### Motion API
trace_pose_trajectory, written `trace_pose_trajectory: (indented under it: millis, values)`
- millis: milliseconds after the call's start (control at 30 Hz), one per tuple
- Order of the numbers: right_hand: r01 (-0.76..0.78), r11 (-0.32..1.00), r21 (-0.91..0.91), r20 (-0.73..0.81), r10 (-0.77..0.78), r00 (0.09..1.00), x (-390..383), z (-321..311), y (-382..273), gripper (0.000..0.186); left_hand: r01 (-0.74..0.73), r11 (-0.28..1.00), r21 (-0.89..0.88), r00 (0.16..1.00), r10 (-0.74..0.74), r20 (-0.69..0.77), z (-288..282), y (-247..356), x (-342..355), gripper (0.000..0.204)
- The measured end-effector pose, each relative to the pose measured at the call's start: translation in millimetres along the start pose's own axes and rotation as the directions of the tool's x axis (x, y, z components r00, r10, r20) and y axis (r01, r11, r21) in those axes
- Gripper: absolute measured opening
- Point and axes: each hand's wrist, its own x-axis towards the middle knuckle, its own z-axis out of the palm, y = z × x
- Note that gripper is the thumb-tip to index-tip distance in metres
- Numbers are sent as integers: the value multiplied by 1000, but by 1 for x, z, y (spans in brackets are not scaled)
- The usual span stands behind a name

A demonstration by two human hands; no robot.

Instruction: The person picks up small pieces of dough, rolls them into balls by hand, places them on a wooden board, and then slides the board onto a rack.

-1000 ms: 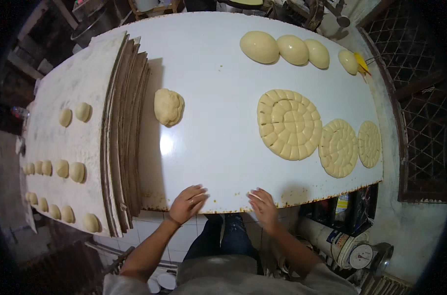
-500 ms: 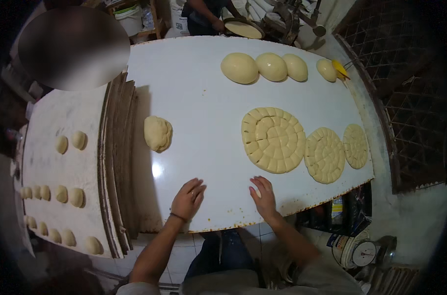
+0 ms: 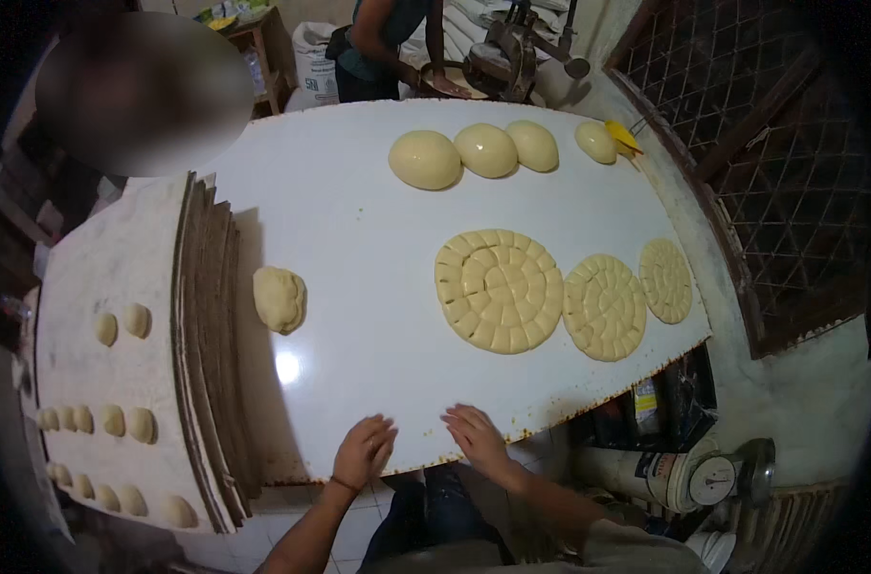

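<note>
My left hand (image 3: 365, 452) is over the front edge of the white table (image 3: 359, 354), palm down, fingers stretched forward and slightly bent. My right hand (image 3: 477, 443) is a short way to its right, fingers extended toward the left one. Nothing shows in either hand, though the undersides of both are hidden. Beyond my right hand lies a large flat dough round (image 3: 500, 291) cut into rings of pieces. Two more cut rounds, a middle one (image 3: 604, 306) and a smaller-looking one (image 3: 665, 280), continue to the right. A lumpy dough ball (image 3: 279, 299) rests ahead of my left hand.
Several smooth dough mounds (image 3: 424, 160) line the far side, near a yellow tool (image 3: 623, 138). At left, stacked boards (image 3: 204, 354) carry small dough balls (image 3: 141, 425). Across the table a co-worker's hands (image 3: 447, 84) are in a pan. A dial scale (image 3: 712, 480) stands lower right.
My right hand has moved left toward my left hand, and both are now closer to the table's front edge. The view has shifted. The co-worker's hand now reaches into the pan.
</note>
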Motion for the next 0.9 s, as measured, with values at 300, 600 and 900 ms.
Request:
trace_pose_trajectory:
  millis: [300,600,900]
  values:
    - [-39,999,-5,-72,39,997,62,-5,-26,36,114,992,59,988,-107,-110,-5,7,40,26]
    - [-60,998,4,-172,60,983,73,-9,-11,30,149,988,-35,948,-153,-278,10,-14,60,19]
    - [-118,992,36,-147,122,982,65,-27,9,30,134,986,101,973,-112,-200,-19,0,56,24]
